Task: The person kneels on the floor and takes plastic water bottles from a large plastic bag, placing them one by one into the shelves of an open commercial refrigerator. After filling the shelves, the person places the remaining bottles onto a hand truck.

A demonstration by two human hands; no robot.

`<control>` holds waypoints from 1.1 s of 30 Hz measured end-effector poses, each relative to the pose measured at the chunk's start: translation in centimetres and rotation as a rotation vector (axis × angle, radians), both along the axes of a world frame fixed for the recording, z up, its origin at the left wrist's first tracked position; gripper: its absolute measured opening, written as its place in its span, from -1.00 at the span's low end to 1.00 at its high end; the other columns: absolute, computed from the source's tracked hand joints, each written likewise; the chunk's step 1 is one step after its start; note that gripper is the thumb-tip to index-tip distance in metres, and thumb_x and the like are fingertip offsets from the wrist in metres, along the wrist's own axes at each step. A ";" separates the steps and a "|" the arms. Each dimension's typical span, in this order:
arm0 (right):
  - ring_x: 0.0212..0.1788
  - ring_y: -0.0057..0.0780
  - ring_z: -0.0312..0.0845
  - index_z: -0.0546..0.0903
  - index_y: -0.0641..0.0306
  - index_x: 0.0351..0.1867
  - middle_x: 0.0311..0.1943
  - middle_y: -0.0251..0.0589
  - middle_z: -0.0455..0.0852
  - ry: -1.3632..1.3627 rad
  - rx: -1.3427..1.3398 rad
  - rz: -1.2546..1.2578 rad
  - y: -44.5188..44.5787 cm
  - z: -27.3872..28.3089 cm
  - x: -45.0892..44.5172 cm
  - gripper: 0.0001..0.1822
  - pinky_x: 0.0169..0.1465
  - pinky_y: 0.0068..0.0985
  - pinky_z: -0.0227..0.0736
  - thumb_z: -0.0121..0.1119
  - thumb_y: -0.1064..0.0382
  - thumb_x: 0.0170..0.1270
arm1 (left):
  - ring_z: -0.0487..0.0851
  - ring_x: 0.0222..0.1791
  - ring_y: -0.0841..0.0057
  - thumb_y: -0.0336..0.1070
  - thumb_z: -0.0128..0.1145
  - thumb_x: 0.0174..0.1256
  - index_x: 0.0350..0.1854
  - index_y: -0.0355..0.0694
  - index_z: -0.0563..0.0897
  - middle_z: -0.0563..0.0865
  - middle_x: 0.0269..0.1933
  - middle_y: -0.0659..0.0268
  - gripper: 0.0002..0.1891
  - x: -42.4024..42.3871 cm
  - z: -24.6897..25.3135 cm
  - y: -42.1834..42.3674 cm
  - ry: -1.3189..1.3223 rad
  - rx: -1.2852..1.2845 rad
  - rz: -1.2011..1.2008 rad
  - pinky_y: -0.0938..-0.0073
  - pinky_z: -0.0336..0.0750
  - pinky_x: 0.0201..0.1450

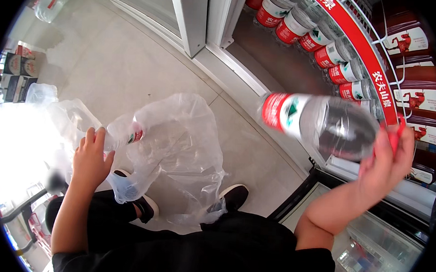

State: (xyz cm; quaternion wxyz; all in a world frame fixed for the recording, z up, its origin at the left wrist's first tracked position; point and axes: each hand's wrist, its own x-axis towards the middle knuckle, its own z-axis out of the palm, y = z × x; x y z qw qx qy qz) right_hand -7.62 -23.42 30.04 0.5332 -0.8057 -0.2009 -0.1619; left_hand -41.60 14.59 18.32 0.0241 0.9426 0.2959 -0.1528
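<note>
My right hand grips a large clear water bottle by the red handle at its neck. The bottle lies nearly sideways in the air, its red and white label pointing left toward the open cooler's threshold. On the left, my left hand is at clear plastic shrink wrap near my feet. Its fingers touch the wrap beside another bottle with a red and green label; whether they grip anything is hidden. The wrap is torn and loose, spreading across the floor to my right shoe.
Several matching bottles stand on the cooler's bottom shelf behind a red shelf strip. Dark-red packs fill a white wire rack above. The cooler door stands open. Boxes sit at left; a glass-topped freezer is at lower right.
</note>
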 end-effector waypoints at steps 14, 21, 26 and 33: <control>-0.21 0.05 0.73 0.66 0.35 -0.10 -0.27 0.02 0.76 -0.646 -0.406 -0.131 8.9 -9.6 10.5 -0.57 -0.16 -0.15 0.63 0.52 0.05 0.22 | 0.66 0.09 -0.02 -0.28 0.46 0.19 0.34 -0.25 0.43 0.56 0.18 0.02 -0.32 -0.5 0.0 0.1 -0.042 0.004 -0.064 0.04 0.66 0.05; -0.08 -0.29 0.71 0.69 0.40 0.02 -0.14 -0.13 0.80 -0.289 0.140 0.029 10.5 -14.5 14.9 -0.59 0.12 -0.32 0.54 0.46 0.09 0.35 | 0.62 0.15 -0.09 -0.29 0.40 0.24 0.45 -0.30 0.39 0.53 0.29 -0.03 -0.28 0.1 0.2 0.4 0.068 -0.056 -0.008 0.01 0.59 0.18; 0.09 -0.33 0.67 0.64 0.38 0.14 0.13 -0.13 0.75 -0.114 0.381 0.126 10.9 -15.9 18.9 -0.56 0.23 -0.30 0.49 0.46 0.15 0.36 | 0.65 0.09 -0.06 -0.28 0.45 0.19 0.38 -0.25 0.42 0.55 0.23 0.00 -0.30 -0.2 -0.2 0.4 -0.022 -0.018 -0.081 -0.01 0.64 0.06; 0.31 -0.17 0.57 0.34 0.36 0.48 0.30 0.02 0.63 -0.026 0.225 0.176 10.0 -21.7 18.8 -0.08 0.40 -0.23 0.43 0.61 0.10 0.17 | 0.62 0.15 -0.12 -0.29 0.45 0.18 0.41 -0.27 0.42 0.51 0.32 -0.04 -0.27 -0.8 -0.7 0.9 -0.037 -0.045 -0.079 -0.02 0.63 0.11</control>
